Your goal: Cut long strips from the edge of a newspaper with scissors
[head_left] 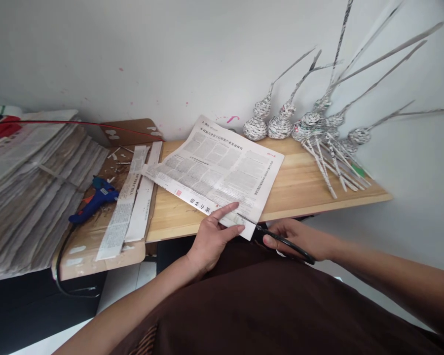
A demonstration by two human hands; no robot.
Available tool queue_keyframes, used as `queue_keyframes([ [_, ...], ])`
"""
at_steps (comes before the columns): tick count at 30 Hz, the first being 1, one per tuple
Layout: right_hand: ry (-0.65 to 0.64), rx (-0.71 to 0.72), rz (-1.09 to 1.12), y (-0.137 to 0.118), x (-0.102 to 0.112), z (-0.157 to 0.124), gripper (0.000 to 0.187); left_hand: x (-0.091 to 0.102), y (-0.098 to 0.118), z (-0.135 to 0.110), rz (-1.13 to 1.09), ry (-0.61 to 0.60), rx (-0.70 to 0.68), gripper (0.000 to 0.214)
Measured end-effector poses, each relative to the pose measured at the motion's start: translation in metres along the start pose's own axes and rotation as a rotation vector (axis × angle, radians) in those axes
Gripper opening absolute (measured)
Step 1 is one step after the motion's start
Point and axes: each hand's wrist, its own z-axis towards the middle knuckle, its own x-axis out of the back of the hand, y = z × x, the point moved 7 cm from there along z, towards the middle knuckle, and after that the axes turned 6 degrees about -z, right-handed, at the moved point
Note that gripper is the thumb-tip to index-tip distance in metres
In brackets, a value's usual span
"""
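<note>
A sheet of newspaper (222, 158) lies across the wooden table, its near corner jutting past the front edge. My left hand (215, 236) grips that near edge between thumb and fingers. In my right hand (292, 235) is a pair of black-handled scissors (294, 249). Their blades reach into the sheet's near right edge, close to my left fingertips. Some of my right fingers are hidden behind the handles.
Newspaper strips (124, 212) and a blue glue gun (96, 199) lie on cardboard at left, beside a tall newspaper stack (33, 197). Several woven paper gourd shapes (257, 123) with long stems stand against the wall. Rolled paper sticks (329, 167) lie before them on the table (299, 192).
</note>
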Motion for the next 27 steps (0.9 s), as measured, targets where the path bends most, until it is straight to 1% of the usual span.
queue_keyframes([
  [4,0.017,-0.003,-0.013,0.002,0.001,-0.001,0.055,0.000,-0.001,0.000,0.008,-0.013,-0.001,0.068],
  [10,0.046,0.027,-0.079,0.003,0.005,0.001,0.056,0.002,0.000,0.002,0.030,0.009,-0.012,0.067],
  [12,0.044,0.037,-0.096,0.005,0.006,0.000,0.055,0.006,0.004,0.003,0.005,0.037,-0.027,0.063],
  [14,0.029,0.034,-0.088,0.008,0.006,-0.001,0.054,0.014,0.009,0.005,-0.018,0.095,-0.058,0.060],
  [16,0.009,0.015,-0.060,0.009,0.005,-0.002,0.054,0.022,0.013,0.006,-0.022,0.146,-0.087,0.060],
  [17,0.001,0.006,-0.046,0.009,0.004,-0.002,0.054,0.024,0.014,0.006,-0.018,0.152,-0.094,0.061],
  [22,-0.036,-0.027,0.015,0.000,0.001,0.001,0.054,0.021,0.013,0.008,0.006,0.086,-0.102,0.061],
  [27,-0.024,-0.060,0.040,-0.002,0.001,0.008,0.054,0.021,0.013,0.006,-0.003,0.098,-0.084,0.061],
])
